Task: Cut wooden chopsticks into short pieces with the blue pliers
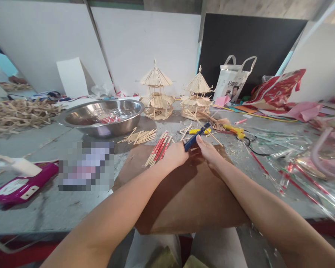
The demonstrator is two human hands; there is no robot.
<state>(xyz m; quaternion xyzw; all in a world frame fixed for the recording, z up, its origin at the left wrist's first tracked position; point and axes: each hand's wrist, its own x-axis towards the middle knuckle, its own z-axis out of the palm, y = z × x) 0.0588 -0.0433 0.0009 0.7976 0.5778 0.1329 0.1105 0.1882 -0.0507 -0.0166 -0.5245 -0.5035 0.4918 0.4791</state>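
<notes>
Above the brown board (192, 201), my left hand (176, 153) is closed round a dark blue hand tool (195, 137) whose exact kind I cannot make out. Its head points away and to the right. My right hand (210, 150) is closed close beside it, thumb up near the tool. A thin wooden stick (216, 138) slants out from the tool's head past my right fingers, which appear to grip it; the fingertips are hidden. Left of my left hand lie chopsticks in red-printed wrappers (158, 148). Beyond them is a bundle of bare sticks (141, 137).
Two stick-built pagodas (157, 100) stand at the back. A steel basin (100, 126) holds plastic wrappers. A yellow-handled cutter (198, 131) and a yellow glue gun (234, 131) lie beyond my hands. Clear wrappers (304, 175) cover the right; a purple power strip (22, 188) lies left.
</notes>
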